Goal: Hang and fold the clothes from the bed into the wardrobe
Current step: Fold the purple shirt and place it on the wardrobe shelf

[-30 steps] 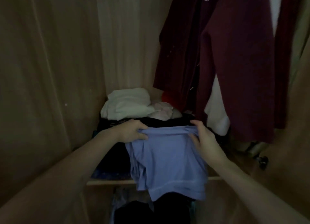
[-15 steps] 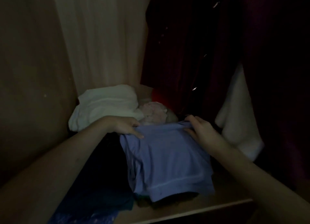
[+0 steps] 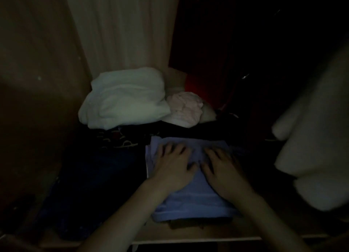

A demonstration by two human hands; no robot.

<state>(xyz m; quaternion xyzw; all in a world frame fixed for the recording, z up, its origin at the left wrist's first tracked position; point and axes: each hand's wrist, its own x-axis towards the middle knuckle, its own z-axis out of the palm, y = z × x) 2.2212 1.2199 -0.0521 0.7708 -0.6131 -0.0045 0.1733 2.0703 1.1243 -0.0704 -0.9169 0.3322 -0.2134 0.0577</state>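
A folded light blue garment (image 3: 196, 200) lies on the wardrobe shelf (image 3: 188, 233), near its front edge. My left hand (image 3: 173, 166) rests flat on the garment's left half, fingers spread. Beside it, my right hand (image 3: 222, 168) presses flat on the right half, fingers also apart. Neither hand grips the cloth. The scene is very dim.
A white folded bundle (image 3: 124, 99) and a pale pink crumpled piece (image 3: 185, 108) sit at the back of the shelf. Dark clothes (image 3: 90, 176) lie to the left of the blue garment. Hanging dark garments (image 3: 245, 53) and a white hanging piece (image 3: 317, 138) crowd the right side.
Both hands let go of the blue garment's top edge and now lie flat on it. The garment has settled fully onto the shelf, and the view has moved closer.
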